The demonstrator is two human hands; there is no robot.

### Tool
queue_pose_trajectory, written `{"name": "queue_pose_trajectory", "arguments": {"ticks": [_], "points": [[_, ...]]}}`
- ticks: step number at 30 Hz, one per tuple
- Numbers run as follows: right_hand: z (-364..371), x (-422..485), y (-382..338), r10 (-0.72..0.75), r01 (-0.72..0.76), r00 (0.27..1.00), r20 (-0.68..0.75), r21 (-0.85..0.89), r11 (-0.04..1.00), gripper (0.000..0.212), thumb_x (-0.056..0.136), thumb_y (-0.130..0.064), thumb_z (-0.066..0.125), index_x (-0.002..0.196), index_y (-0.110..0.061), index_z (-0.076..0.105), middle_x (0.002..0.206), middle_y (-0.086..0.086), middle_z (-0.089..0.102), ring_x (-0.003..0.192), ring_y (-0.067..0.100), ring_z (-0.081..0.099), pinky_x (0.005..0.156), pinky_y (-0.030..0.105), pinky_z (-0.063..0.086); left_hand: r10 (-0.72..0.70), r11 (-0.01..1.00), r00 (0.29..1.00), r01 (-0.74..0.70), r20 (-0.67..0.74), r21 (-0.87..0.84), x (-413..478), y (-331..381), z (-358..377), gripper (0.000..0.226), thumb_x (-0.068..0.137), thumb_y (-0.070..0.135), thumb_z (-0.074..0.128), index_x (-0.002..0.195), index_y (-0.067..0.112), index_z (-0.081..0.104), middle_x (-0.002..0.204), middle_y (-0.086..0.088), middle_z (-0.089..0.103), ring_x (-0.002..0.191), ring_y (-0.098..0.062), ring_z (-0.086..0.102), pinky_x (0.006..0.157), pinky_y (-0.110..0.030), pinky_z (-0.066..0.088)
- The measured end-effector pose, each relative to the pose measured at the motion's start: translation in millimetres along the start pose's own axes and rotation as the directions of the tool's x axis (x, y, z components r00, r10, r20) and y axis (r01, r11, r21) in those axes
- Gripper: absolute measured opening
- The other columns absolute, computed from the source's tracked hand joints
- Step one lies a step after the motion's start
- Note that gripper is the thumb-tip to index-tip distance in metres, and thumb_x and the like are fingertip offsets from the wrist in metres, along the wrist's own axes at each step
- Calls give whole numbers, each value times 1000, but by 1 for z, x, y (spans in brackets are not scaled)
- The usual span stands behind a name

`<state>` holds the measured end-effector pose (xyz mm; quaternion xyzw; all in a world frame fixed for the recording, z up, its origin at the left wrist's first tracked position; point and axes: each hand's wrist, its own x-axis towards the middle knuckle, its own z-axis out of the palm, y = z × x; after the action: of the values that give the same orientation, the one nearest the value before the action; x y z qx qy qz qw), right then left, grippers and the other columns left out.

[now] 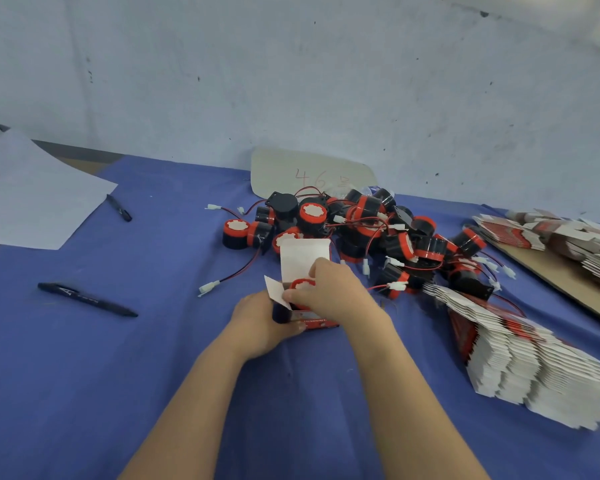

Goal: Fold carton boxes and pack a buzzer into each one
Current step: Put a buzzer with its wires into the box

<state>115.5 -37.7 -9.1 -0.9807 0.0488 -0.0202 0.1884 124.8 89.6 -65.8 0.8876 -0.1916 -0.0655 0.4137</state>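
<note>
1. The left hand [262,323] grips the little carton box [300,261] low on its left side, fingers curled round it, on the blue cloth [174,358].
2. The box's top flap stands open, white inside.
3. The right hand [331,289] pinches a red-rimmed buzzer [302,284] sitting in the box's mouth.
4. Just behind lies the buzzer pile [364,220], its wires tangled.
5. A fanned stack of flat cartons [527,368] lies to the right.
6. Two black pens [87,300] and a paper sheet [32,195] lie to the left.
</note>
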Motion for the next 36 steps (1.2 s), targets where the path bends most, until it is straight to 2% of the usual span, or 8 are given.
{"name": "queue_pose_trajectory", "arguments": {"ticks": [4,9,12,19,25,29,33,36], "points": [[21,-10,0,47,-41,990,-129,49,998,31,92,-42,51,90,-11,48,94,10,59,82,26,51,62,30,33,-12,999,1000,11,-10,-49,0,1,1,27,85,31,68,110,22,63,102,-1,70,99,-21,63,90,-45,50],[15,-12,3,-98,52,982,-159,-275,960,22,97,-17,41,99,-8,61,103,10,51,104,29,50,75,32,35,-93,972,994,79,-55,-222,2,5,8,39,87,56,49,108,26,63,100,3,69,105,-18,60,103,-44,41],[7,-9,4,-75,54,994,-79,-245,968,24,98,-14,40,100,-5,62,109,12,59,92,27,54,76,35,42,-197,978,953,174,-231,-113,6,13,22,27,95,45,46,77,25,50,75,-3,61,97,-28,60,101,-47,40],[-31,-7,45,102,-119,985,-139,-117,986,18,89,-13,49,95,-5,65,92,14,66,86,32,61,80,38,54,-263,964,881,232,-393,-128,12,17,32,30,84,46,58,98,20,51,89,4,57,100,-25,56,96,-37,37],[-50,-17,57,117,-111,989,85,-77,991,29,87,-21,65,94,7,69,90,20,69,66,23,55,64,32,46,-270,963,877,242,-397,-120,14,15,36,37,85,47,57,107,18,52,105,-2,62,107,-26,54,105,-40,32],[-45,-23,41,-66,55,995,80,134,989,12,89,-19,62,96,-12,69,79,-11,56,55,-1,51,50,13,38,-269,963,875,247,-404,-106,14,16,36,39,85,47,58,110,18,54,108,-2,63,108,-26,53,103,-38,35],[-31,-23,28,-92,1,984,155,509,861,26,91,4,47,99,-1,71,83,13,71,57,6,60,55,14,49,-250,968,883,227,-397,-105,12,16,34,35,87,44,56,111,20,55,107,-1,64,107,-25,54,100,-37,36],[-27,-21,30,-194,88,968,160,505,859,21,90,-2,58,103,-8,73,95,10,73,70,5,64,63,12,50,-241,971,888,215,-391,-108,11,16,33,31,88,41,56,110,19,54,101,1,62,106,-25,55,101,-38,36]]}}
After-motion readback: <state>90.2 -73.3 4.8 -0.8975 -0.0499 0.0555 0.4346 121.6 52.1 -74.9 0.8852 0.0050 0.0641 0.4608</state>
